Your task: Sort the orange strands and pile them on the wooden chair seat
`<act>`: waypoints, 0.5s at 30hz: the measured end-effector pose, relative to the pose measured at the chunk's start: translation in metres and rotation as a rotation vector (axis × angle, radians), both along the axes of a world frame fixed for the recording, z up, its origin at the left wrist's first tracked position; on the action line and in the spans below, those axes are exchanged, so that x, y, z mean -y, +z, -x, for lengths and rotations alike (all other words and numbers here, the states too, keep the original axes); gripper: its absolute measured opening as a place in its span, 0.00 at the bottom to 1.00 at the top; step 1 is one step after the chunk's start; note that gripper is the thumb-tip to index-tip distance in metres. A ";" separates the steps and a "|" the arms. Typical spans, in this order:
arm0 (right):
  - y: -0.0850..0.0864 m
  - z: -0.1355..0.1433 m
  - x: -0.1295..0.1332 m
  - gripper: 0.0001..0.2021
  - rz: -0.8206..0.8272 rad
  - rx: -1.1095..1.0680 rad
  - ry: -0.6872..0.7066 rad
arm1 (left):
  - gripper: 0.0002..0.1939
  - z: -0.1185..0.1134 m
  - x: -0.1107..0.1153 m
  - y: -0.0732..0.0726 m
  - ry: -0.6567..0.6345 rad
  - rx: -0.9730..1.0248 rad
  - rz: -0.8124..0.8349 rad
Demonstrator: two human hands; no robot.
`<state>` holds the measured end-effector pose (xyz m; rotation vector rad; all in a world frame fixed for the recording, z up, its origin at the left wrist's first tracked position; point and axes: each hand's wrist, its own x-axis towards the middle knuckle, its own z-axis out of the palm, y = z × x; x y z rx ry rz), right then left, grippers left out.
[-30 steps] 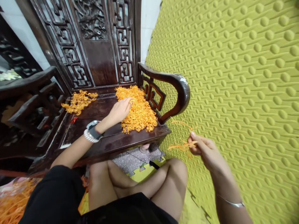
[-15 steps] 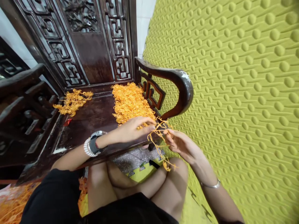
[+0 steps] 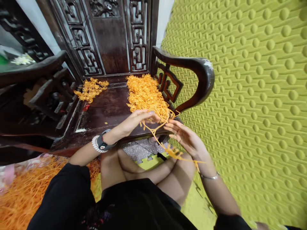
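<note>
Yellow-green matting (image 3: 240, 80) studded with raised round bumps, right beside a dark, glossy wooden chair (image 3: 107, 110), pierced with angular fretwork in the backrest (image 3: 110, 41), worn pale on the curved armrest (image 3: 184, 64). On the seat, a thick, crinkly orange pile (image 3: 146, 92) along that armrest; toward the opposite side, a smaller, lacier orange heap (image 3: 92, 89), near a shiny red scrap (image 3: 86, 107). At lower left, long tangled orange strands (image 3: 33, 191) on pink-and-white material (image 3: 9, 174), too cropped to tell bag from cloth. Between the hands, by the seat's front edge, a thin, branching orange length (image 3: 174, 152), trailing down past the right wrist. Left hand (image 3: 136, 123) with fingers extended, right hand (image 3: 185, 135) loosely curled, fingertips close to the length; cannot tell if pinched in either. On the black top (image 3: 134, 207), a coloured print, too blurred to read.
</note>
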<state>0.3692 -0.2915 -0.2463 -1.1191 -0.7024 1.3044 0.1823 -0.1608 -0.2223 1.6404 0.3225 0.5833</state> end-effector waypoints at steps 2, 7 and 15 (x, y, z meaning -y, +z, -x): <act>-0.006 0.003 0.003 0.12 -0.016 0.009 0.012 | 0.17 -0.003 -0.010 0.005 0.089 0.022 -0.043; -0.017 0.007 0.016 0.12 -0.044 0.120 -0.007 | 0.17 -0.012 -0.030 0.018 0.341 0.119 -0.292; -0.040 -0.002 0.021 0.14 -0.053 0.419 -0.007 | 0.27 0.057 -0.104 0.052 0.866 0.120 -0.604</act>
